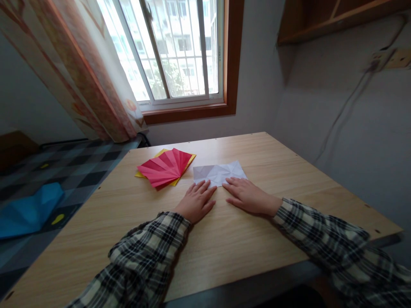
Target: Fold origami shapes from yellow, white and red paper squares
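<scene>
A white sheet of paper (pixel 220 172), creased and folded, lies on the wooden table in front of me. My left hand (pixel 198 200) rests flat with its fingertips at the paper's near left edge. On the near right part of the same paper lie the fingers of my right hand (pixel 246 194), stretched out and slightly spread. Neither hand grips anything. To the left of the paper is a pleated red paper fan shape (pixel 168 167), lying over yellow paper (pixel 191 161) that is mostly hidden beneath it.
The light wooden table (pixel 289 171) reaches toward the wall below a barred window (pixel 180 51). At left, blue folded paper (pixel 34 207) lies on a checked cloth surface (pixel 96 160). A curtain (pixel 86 64) hangs there. A cable (pixel 340 109) runs down the right wall.
</scene>
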`<state>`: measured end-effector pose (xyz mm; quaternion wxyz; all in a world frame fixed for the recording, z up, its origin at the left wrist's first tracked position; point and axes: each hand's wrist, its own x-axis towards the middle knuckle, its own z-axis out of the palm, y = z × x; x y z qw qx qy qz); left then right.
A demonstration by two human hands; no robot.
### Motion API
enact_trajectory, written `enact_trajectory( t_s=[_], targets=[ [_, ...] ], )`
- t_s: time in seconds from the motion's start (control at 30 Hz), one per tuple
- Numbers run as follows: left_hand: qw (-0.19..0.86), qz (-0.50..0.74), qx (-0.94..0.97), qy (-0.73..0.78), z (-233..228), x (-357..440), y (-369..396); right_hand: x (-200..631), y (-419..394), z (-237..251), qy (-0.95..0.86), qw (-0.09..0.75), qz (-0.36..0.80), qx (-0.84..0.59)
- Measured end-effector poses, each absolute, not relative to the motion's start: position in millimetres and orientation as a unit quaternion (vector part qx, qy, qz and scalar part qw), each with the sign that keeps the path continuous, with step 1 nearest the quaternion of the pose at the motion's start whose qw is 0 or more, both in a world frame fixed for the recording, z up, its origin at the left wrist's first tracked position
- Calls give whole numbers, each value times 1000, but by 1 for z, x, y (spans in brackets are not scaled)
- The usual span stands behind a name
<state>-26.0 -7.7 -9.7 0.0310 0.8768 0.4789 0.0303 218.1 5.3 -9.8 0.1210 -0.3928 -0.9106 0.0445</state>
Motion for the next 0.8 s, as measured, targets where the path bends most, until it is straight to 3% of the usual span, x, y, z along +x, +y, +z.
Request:
enact_trajectory(
  t_s=[0.53,0.8],
  targets=[
    [-117,1,768,630,5,7,-48,219,5,1,-912,99,29,-397],
    [-138,150,869,452,-14,-5,-33,219,5,6,-923,122,16,-366]
  ],
)
